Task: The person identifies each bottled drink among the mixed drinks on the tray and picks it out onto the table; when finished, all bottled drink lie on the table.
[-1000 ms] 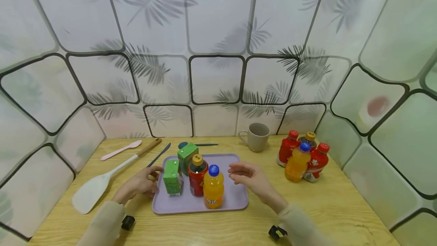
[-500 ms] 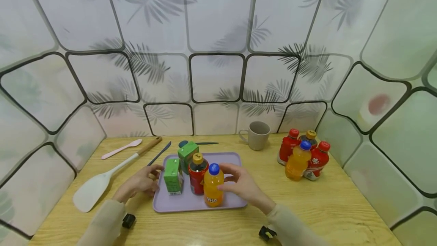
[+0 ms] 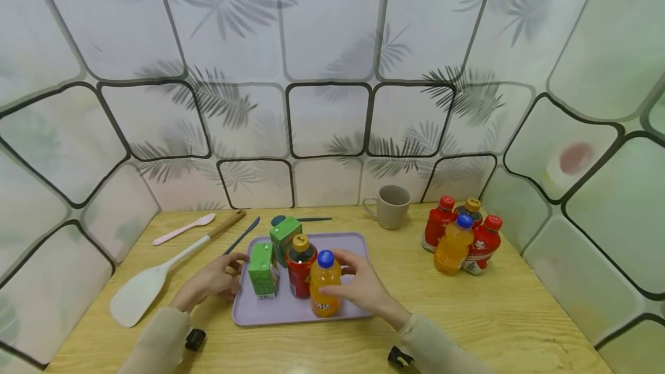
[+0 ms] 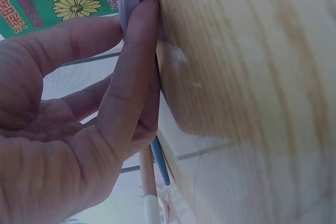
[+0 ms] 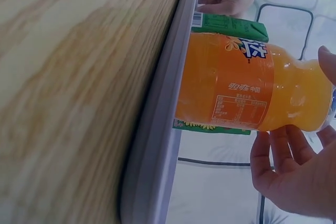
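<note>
A lilac tray lies on the wooden table. My left hand pinches its left rim; in the left wrist view the fingertips meet at that edge. On the tray, an orange soda bottle with a blue cap stands upright at the front. My right hand holds this bottle from the right, thumb in front and fingers behind. The right wrist view shows the fingers against the bottle's side. Beside it stand a dark bottle with red label and gold cap and two green drink cartons.
A grey mug stands behind the tray. At the right is a cluster of several bottles, among them an orange one. Left of the tray lie a white turner, a pink spoon and a blue knife. A dark blue spoon lies behind.
My right hand has moved left from beside the tray's right part and taken hold of the orange soda bottle. My left hand has stayed at the tray's rim.
</note>
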`<state>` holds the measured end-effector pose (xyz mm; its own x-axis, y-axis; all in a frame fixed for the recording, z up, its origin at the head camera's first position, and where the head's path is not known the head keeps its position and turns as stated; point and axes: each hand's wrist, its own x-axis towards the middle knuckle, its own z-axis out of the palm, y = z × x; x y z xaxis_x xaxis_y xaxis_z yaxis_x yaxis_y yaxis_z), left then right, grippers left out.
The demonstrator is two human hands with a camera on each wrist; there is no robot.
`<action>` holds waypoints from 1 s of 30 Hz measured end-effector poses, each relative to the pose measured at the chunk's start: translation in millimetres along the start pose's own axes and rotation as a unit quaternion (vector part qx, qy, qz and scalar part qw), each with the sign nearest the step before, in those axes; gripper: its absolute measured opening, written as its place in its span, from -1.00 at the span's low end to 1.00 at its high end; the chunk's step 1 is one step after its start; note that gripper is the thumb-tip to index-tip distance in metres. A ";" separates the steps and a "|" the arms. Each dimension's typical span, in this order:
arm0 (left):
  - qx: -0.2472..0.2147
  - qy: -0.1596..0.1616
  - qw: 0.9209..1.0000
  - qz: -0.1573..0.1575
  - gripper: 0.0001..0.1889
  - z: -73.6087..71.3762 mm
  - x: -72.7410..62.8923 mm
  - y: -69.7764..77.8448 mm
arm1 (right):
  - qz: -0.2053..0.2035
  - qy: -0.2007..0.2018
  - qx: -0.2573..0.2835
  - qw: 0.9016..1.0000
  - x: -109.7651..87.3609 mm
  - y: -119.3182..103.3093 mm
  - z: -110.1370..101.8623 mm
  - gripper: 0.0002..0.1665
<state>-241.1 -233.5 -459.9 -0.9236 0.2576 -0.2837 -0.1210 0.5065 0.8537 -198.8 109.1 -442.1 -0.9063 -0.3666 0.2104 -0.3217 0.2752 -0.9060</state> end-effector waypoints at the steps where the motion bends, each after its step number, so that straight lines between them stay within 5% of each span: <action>1: 0.001 0.000 1.000 0.000 -0.24 0.5 0.0 -0.1 | 0.001 0.003 0.000 1.000 -0.5 -0.2 0.0 -0.27; 30: 0.016 0.004 1.000 -0.008 -0.22 0.9 0.4 2.6 | -0.007 0.093 -0.019 0.995 1.0 5.4 -36.8 -0.30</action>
<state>-241.5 -231.3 -458.2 -0.9247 0.2426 -0.2933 -0.1241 0.5363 0.8349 -211.5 142.9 -433.3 -0.9352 -0.2016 0.2911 -0.3425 0.3063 -0.8882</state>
